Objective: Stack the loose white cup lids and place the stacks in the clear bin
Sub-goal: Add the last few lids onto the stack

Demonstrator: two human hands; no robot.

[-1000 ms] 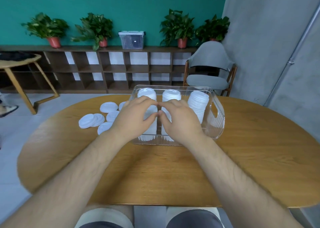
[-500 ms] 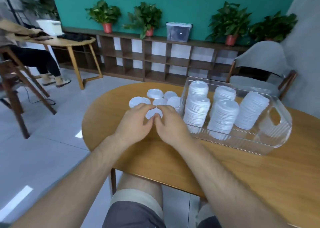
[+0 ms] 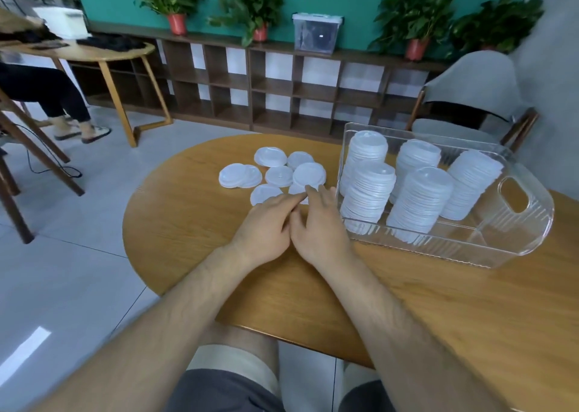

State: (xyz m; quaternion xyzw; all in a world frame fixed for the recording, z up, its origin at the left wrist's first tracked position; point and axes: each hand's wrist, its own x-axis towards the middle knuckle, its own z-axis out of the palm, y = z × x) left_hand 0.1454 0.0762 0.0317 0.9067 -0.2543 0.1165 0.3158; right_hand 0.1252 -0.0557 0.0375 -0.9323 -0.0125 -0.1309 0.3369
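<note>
Left hand (image 3: 266, 226), right hand (image 3: 319, 223): fingers (image 3: 313, 193) touch nearest loose lid (image 3: 296, 189).

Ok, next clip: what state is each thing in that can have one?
left hand: fingers extended, tips on a loose lid.
right hand: fingers extended, tips at the same lids.
loose lids: flat on the table, unstacked, a few overlapping.
lid stacks: five, standing in the bin, slightly leaning.
clear bin: upright, open-topped, partly filled.
storage box: on the shelf, lid on.
</note>
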